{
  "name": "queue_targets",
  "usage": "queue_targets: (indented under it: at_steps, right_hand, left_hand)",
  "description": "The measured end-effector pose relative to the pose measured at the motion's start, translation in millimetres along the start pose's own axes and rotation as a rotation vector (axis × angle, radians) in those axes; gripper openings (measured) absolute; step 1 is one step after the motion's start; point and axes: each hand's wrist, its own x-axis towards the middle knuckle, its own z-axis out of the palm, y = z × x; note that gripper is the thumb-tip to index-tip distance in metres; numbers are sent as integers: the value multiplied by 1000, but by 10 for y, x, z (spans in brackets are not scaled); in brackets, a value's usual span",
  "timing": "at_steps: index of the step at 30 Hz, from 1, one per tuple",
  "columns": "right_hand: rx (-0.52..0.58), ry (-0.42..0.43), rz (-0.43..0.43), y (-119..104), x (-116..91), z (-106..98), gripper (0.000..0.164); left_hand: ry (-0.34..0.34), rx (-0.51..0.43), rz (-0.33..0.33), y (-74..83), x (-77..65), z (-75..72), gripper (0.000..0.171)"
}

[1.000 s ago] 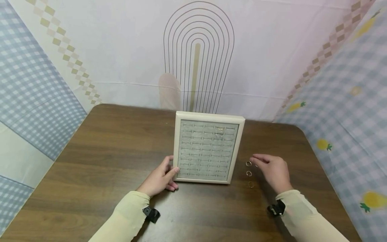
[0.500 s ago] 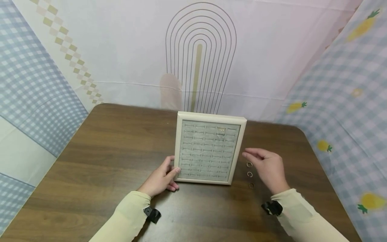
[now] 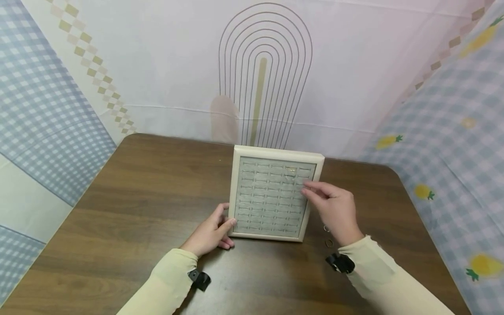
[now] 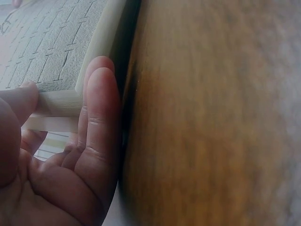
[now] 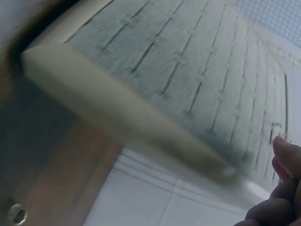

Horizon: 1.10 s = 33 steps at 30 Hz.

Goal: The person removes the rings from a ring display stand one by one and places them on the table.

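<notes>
A cream-framed ring display board (image 3: 271, 197) with grey padded slots stands upright, leaning back, on the table. My left hand (image 3: 210, 232) grips its lower left edge, thumb on the front and other fingers at the side and behind. Near the top right of the board sit a gold ring (image 3: 291, 169) and a paler ring (image 3: 290, 176). My right hand (image 3: 336, 212) is at the board's right edge, thumb and forefinger pinched together on what seems a small ring, mostly hidden by the fingertips. Below that hand lie loose rings (image 3: 329, 243) on the table.
The brown wooden table (image 3: 157, 183) extends around the board. A white patterned cloth (image 3: 177, 65) hangs behind it, with blue checked cloth (image 3: 453, 131) at both sides. A black strap (image 3: 340, 263) is on the right wrist.
My right hand has moved up and left from beside the loose rings to the board's right edge, fingertips pinched. My left hand keeps its grip on the board.
</notes>
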Motion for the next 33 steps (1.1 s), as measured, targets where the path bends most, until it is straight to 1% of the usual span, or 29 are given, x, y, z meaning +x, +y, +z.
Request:
queue_targets:
  at_steps: [8,12,16,20,25,33]
  right_hand:
    - [70,1,-43,-177,81,140,15]
    - [62,-9,-70,-216,136,217,14]
    - [33,-2,-75,-226,165,267,11]
    - [27,3,-75,-224,153,268,6]
    - [38,-8,-82,-206,150,254,6]
    - [49,-17,-127,-165,146,240,6]
  left_hand:
    - [-1,-4,0,-7,3,-5,51]
    - [3,-1,2,-10,-1,-11,51]
    - [-4,9,3,-13,3,-11,50]
    - [-8,9,5,-8,6,-4,51]
    - [-1,0,12,6,5,0,51]
    - [-2,-15,3,-4,8,10,50]
